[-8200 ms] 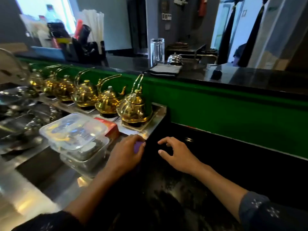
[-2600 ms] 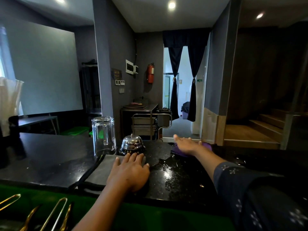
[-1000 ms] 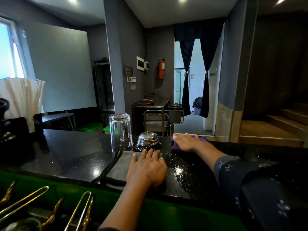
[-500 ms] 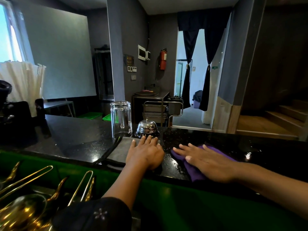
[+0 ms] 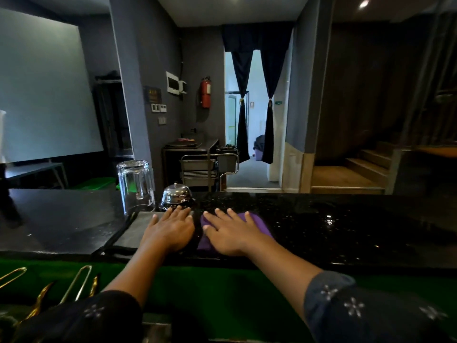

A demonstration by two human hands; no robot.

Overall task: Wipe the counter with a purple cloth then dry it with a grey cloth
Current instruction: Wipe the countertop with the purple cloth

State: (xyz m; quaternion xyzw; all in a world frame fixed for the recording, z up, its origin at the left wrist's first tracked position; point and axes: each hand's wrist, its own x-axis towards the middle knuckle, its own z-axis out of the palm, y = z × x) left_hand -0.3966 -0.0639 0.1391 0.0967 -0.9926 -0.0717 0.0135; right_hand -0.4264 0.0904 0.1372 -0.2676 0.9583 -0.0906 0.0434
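Note:
The purple cloth (image 5: 258, 225) lies flat on the black speckled counter (image 5: 346, 226), near its front edge. My right hand (image 5: 228, 231) presses down on the cloth with fingers spread, covering most of it. Just to the left, the folded grey cloth (image 5: 134, 230) rests on the counter. My left hand (image 5: 170, 230) lies palm down on the grey cloth's right part, fingers together and flat. The two hands are almost side by side.
An upturned glass (image 5: 135, 185) and a chrome service bell (image 5: 176, 196) stand just behind the grey cloth. Gold kettle handles (image 5: 76, 283) show below the counter's green front (image 5: 222, 293). The counter stretches wet and shiny to the right.
My right hand has slid the purple cloth left along the counter's front edge, close beside my left hand. My left hand has stayed on the grey cloth.

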